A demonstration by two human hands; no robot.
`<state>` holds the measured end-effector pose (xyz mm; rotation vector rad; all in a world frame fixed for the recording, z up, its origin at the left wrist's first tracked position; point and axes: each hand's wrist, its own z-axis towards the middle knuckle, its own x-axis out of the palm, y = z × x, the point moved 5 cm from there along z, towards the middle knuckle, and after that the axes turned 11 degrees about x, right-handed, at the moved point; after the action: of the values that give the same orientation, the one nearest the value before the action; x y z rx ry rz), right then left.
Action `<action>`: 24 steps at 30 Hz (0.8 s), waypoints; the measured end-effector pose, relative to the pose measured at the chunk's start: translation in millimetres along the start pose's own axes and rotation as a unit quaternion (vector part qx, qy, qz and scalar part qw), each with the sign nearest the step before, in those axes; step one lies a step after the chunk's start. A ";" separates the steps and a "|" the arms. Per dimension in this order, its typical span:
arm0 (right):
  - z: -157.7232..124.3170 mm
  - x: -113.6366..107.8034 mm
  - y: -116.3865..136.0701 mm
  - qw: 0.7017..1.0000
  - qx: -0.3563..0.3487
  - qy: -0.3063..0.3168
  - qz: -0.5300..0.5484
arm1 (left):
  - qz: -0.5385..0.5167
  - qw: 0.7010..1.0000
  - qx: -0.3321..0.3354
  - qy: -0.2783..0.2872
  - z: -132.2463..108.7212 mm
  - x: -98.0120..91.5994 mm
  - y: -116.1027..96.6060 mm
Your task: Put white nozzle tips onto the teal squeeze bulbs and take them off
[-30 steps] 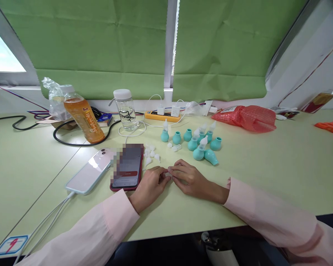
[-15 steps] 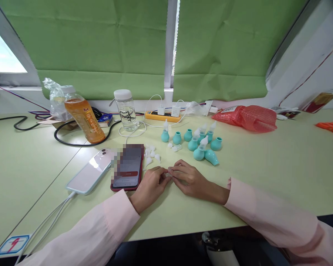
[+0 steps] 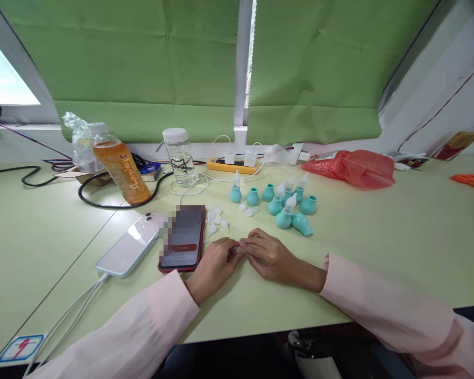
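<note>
My left hand [image 3: 220, 261] and my right hand [image 3: 272, 256] meet fingertip to fingertip just above the table, both closed in a pinch. Between the fingertips a bit of something small and whitish shows, too covered to name. Beyond my right hand stand several turquoise rubber bulbs [image 3: 283, 219], some topped with translucent pointed tips [image 3: 291, 201]. One turquoise bulb [image 3: 301, 224] lies on its side. Past my left hand lies a loose group of small translucent white pieces [image 3: 211, 228]. A short clear tube [image 3: 252, 211] and small white pieces lie near the bulbs.
A phone in a red case [image 3: 183, 239] and a charging phone [image 3: 129, 246] lie left of my hands. Behind stand a tea bottle [image 3: 120, 167], a water bottle [image 3: 181, 160] and a yellow power strip [image 3: 231, 166]. A red bubble-wrap bag [image 3: 355, 167] lies back right.
My hands stay pinched together in the same place, with hardly any finger movement. The whole view shifts very slightly; nothing on the table has moved.
</note>
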<state>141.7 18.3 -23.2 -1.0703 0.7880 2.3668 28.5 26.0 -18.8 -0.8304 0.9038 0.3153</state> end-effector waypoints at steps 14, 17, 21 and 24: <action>-1.5 -4.4 -6.7 0.995 0.037 -0.068 0.055 | -0.006 1.000 -0.012 -0.007 -0.2 1.1 2.4; 0.3 -6.2 -6.3 0.993 0.027 -0.074 0.087 | -0.001 1.000 -0.009 -0.009 -0.2 1.4 2.1; 2.5 -7.5 -5.2 0.991 0.022 -0.071 0.110 | 0.004 1.000 -0.004 -0.004 0.1 3.0 2.1; 2.6 -6.9 -4.3 0.992 0.013 -0.063 0.108 | 0.002 1.000 -0.002 -0.002 0.4 3.8 2.5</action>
<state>147.1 22.2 -17.9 -0.8528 0.9252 2.5658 29.6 27.6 -23.0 -0.8314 0.9020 0.3215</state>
